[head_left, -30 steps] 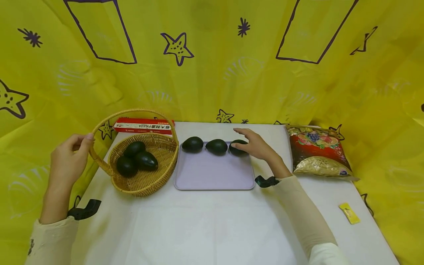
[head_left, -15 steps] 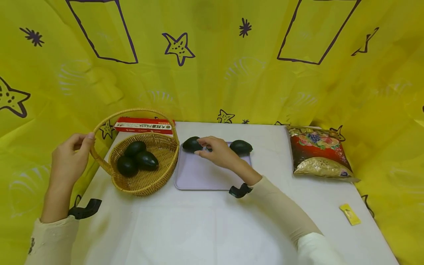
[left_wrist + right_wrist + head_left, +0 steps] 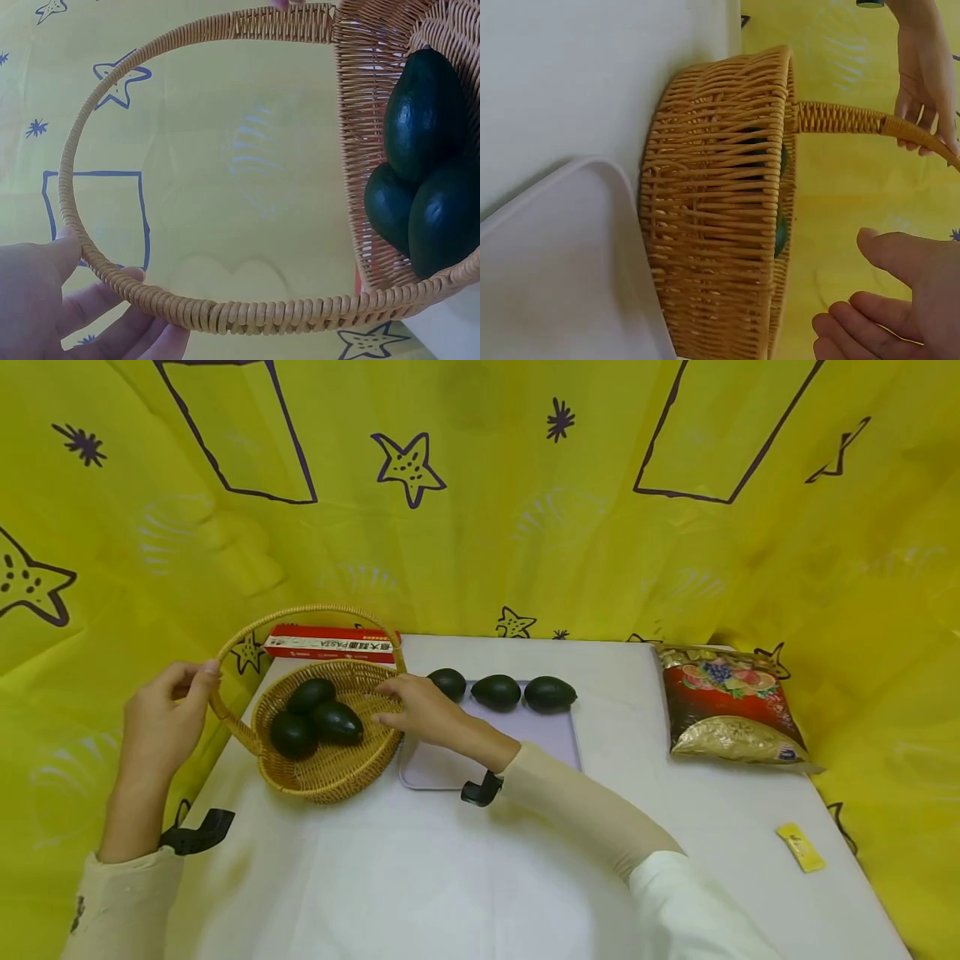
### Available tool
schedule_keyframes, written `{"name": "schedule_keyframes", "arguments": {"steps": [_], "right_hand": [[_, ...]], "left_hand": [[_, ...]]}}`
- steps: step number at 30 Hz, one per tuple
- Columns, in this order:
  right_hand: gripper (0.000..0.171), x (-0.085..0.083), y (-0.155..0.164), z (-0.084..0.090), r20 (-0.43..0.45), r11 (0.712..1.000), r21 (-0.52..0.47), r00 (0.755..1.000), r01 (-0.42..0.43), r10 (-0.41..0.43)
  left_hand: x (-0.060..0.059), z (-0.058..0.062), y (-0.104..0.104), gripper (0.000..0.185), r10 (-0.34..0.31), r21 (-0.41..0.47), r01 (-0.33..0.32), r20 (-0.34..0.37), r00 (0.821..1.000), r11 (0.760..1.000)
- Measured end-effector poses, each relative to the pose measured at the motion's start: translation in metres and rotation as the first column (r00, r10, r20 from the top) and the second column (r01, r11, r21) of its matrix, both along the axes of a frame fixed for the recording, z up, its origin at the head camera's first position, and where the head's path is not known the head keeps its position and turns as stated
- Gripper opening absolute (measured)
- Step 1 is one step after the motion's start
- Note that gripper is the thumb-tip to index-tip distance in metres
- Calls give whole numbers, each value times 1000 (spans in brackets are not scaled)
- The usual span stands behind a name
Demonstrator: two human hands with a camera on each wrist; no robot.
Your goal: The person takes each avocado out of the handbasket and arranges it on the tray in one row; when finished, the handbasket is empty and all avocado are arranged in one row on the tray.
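Observation:
My left hand (image 3: 167, 717) holds the left side of the arched handle (image 3: 217, 315) of a woven wicker basket (image 3: 322, 789), thumb and fingers around the cane. Inside the basket lie three dark green avocados (image 3: 335, 723) in a cluster. Over the basket's right rim reaches my right hand (image 3: 427, 714), thumb and fingers apart with nothing between them; the right wrist view shows this hand (image 3: 892, 300) beside the basket wall. Three more avocados (image 3: 496, 692) sit in a row along the far edge of a pale lilac tray (image 3: 536, 743), the leftmost partly behind my right hand.
A red and white pasta box (image 3: 333, 644) lies behind the basket. On the right are a shiny red and gold bag (image 3: 731, 702) and a small yellow packet (image 3: 801, 847). A yellow patterned cloth (image 3: 480, 527) hangs behind the white table (image 3: 420, 877).
My right hand has swept left from the rightmost avocado, across the tray, to the basket's right rim. My left hand keeps its hold on the handle, and the avocados have stayed in place.

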State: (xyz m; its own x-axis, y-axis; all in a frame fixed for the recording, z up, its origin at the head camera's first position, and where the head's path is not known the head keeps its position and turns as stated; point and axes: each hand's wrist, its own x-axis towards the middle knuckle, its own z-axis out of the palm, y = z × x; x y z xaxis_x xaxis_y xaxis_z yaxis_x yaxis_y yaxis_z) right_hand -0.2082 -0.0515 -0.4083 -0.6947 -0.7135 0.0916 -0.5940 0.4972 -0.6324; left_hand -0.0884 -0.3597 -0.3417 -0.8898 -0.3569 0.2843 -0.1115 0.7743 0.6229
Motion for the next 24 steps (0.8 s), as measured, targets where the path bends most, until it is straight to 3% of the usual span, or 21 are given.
{"name": "schedule_keyframes", "arguments": {"steps": [12, 24], "right_hand": [[61, 0, -57, -6, 8, 985, 159, 998, -66, 66], [58, -3, -83, -9, 70, 977, 212, 997, -2, -13]], "left_hand": [[-1, -1, 1, 54, 13, -4, -13, 16, 1000, 1000], [-1, -2, 0, 53, 7, 3, -7, -1, 1000, 1000]]}}
